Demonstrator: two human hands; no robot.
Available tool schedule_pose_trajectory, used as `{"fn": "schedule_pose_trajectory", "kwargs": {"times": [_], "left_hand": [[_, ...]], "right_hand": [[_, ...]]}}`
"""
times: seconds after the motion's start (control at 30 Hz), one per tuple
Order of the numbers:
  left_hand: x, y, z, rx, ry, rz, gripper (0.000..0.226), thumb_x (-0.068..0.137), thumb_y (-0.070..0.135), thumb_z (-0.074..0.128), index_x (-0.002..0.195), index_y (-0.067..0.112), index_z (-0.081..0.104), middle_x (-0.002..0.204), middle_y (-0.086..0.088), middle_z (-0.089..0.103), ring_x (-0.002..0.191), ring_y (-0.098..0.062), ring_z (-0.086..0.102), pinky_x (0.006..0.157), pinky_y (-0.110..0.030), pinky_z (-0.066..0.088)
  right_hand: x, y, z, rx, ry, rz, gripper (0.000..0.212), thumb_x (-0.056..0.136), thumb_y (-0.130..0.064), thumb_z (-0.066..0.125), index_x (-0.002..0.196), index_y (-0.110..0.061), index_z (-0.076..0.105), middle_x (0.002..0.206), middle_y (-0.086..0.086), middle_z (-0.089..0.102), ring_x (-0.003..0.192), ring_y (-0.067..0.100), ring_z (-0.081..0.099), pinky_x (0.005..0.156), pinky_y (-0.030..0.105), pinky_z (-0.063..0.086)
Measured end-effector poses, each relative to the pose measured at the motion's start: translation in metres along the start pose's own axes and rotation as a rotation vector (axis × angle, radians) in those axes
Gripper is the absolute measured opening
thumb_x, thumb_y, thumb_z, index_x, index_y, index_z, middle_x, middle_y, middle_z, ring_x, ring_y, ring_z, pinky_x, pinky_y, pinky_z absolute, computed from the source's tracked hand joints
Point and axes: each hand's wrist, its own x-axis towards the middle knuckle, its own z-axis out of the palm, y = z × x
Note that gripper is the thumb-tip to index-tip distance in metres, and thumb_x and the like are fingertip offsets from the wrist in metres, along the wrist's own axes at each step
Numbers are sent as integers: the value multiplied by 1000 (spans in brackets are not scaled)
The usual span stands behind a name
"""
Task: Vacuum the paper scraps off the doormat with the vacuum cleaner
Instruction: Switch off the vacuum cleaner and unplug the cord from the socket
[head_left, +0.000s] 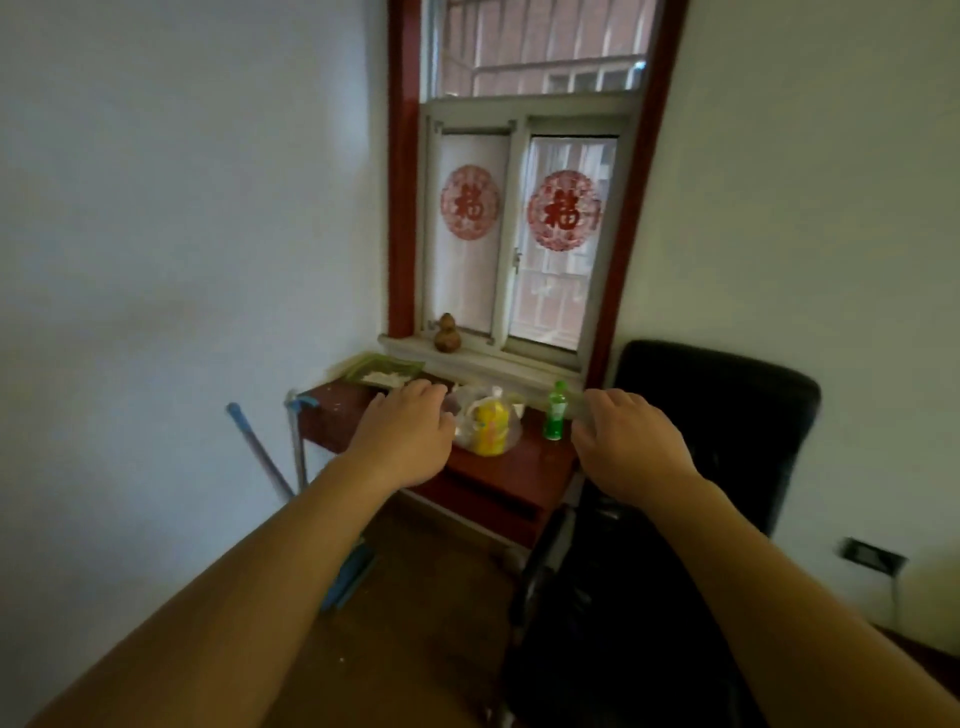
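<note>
Hovering near desk (519, 467) | left hand (402, 436), right hand (628, 441) | fingertips hidden | grip: cannot tell

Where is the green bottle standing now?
In the head view, the green bottle stands upright on the red desk under the window, between the plastic bag and the right hand.

Daylight comes through a red-framed sliding window (519, 291) bearing two round red paper cut-outs (563, 210); below sits a dark red wooden desk (519, 467), a black padded office chair (727, 415) just beside it, between plain white walls (182, 234).
</note>
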Motion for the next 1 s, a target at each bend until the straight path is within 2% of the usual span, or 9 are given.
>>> {"fn": "schedule_pose_trajectory", "kwargs": {"times": [0.13, 0.3, 0.57, 0.83, 1.0], "left_hand": [[11, 103, 31, -36, -46, 170, 48, 105, 34, 35, 149, 16, 43, 151, -5, 47, 136, -28, 45, 113, -45, 36], [5, 256, 68, -83, -85, 347, 53, 107, 35, 34, 156, 15, 34, 162, -6, 35, 146, -29, 36, 120, -43, 30], [-33, 486, 128, -121, -140, 558, 52, 108, 32, 33, 156, 13, 34, 162, -7, 35, 148, -27, 34, 122, -45, 25], [-17, 602, 175, -81, -175, 646, 50, 106, 30, 31, 153, 12, 38, 158, -7, 41, 143, -26, 40, 118, -44, 28], [12, 641, 218, -85, -223, 686, 48, 107, 30, 31, 150, 12, 41, 153, -6, 44, 141, -26, 41, 117, -43, 29]], "right_hand": [[-61, 92, -35, -55, 20, 175, 43, 102, -39, 40, 135, -15, 51, 136, 6, 57, 127, 25, 51, 105, 38, 41], [-146, 215, -80, -150, 14, 336, 43, 103, -38, 36, 135, -13, 49, 138, 7, 55, 127, 27, 49, 105, 38, 39], [-267, 396, -142, -243, 27, 541, 45, 101, -38, 37, 135, -11, 49, 137, 9, 56, 126, 27, 50, 103, 39, 40], [-315, 506, -159, -249, 27, 651, 25, 98, -32, 41, 108, -14, 56, 113, 6, 62, 112, 27, 56, 91, 37, 42], [-309, 560, -138, -260, 7, 706, 26, 97, -32, 43, 110, -13, 55, 116, 9, 62, 112, 30, 56, 92, 39, 42]]}}
